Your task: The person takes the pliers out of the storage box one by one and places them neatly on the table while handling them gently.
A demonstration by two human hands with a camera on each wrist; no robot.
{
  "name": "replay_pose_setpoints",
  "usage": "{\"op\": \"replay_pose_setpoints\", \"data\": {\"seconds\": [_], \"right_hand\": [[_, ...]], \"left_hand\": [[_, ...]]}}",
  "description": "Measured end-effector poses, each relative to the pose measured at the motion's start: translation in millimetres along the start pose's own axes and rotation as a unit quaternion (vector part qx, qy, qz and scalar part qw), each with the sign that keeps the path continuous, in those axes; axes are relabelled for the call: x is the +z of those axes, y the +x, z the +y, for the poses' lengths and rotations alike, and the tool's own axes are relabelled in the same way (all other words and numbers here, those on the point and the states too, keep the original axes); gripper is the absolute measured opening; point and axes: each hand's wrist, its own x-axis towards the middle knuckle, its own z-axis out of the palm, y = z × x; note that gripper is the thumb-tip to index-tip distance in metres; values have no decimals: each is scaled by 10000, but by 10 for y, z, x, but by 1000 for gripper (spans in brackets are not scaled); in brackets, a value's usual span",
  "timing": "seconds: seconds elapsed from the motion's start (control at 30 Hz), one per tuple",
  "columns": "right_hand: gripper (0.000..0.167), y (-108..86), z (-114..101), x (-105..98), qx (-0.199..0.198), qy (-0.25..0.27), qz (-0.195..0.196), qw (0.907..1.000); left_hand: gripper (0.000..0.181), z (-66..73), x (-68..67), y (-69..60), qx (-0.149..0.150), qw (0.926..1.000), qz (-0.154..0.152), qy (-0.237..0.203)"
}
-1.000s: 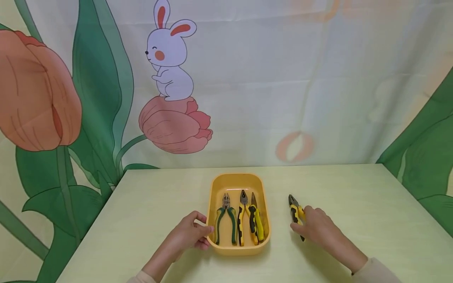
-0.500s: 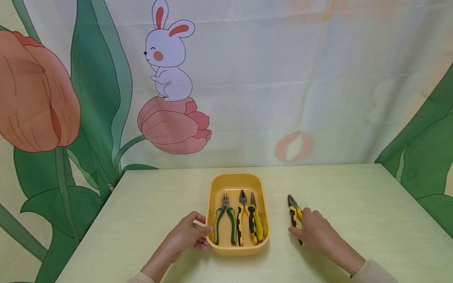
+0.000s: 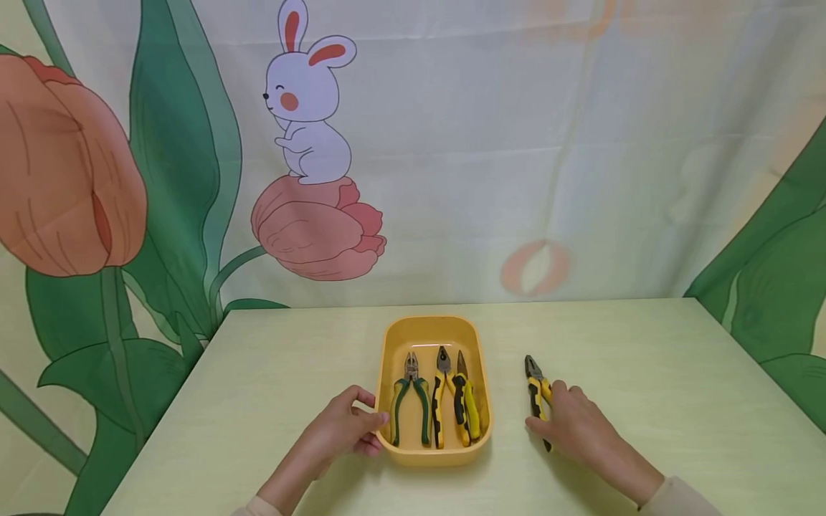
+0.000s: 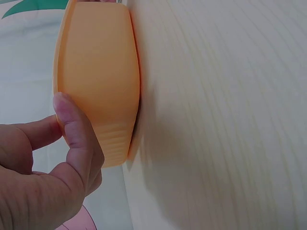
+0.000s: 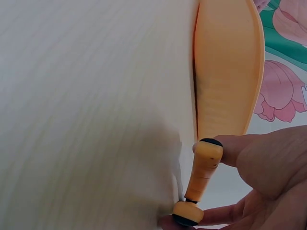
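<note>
A yellow tray (image 3: 435, 457) holds green-handled pliers (image 3: 424, 412) on its left, yellow-and-black pliers (image 3: 439, 408) in the middle, and pointed pliers beside a bright yellow handle (image 3: 472, 412) on its right. My left hand (image 3: 335, 430) pinches the tray's left rim, thumb over the edge; the left wrist view shows the fingers against the outer wall (image 4: 98, 62). To the right of the tray, my right hand (image 3: 581, 426) grips the handles of another pair of yellow-and-black pliers (image 3: 535, 387), jaws pointing away. The right wrist view shows the handle ends (image 5: 204, 167) between thumb and fingers.
The pale table (image 3: 277, 358) ends at a far edge against a printed curtain (image 3: 452, 179) with a rabbit and tulips. In the right wrist view the tray's side wall (image 5: 228, 67) stands beyond the pliers.
My right hand and the pliers in it have shifted slightly left, and the handle ends have swung a little toward the near edge. My left hand and the tray have barely moved.
</note>
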Motion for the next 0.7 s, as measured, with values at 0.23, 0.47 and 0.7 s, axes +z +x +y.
{"op": "replay_pose_setpoints", "data": {"seconds": [0.23,0.47,0.7], "right_hand": [[60,-12,2,9,-45,7,46,10000],[61,-16,10,38,-142,-29,149,9998],[63,-24,14,56,-234,-114,257,9993]], "left_hand": [[31,4,7,10,-57,10000,45,30],[31,-4,3,8,-2,10000,38,32],[30,-3,7,5,-26,9999,77,83]]}}
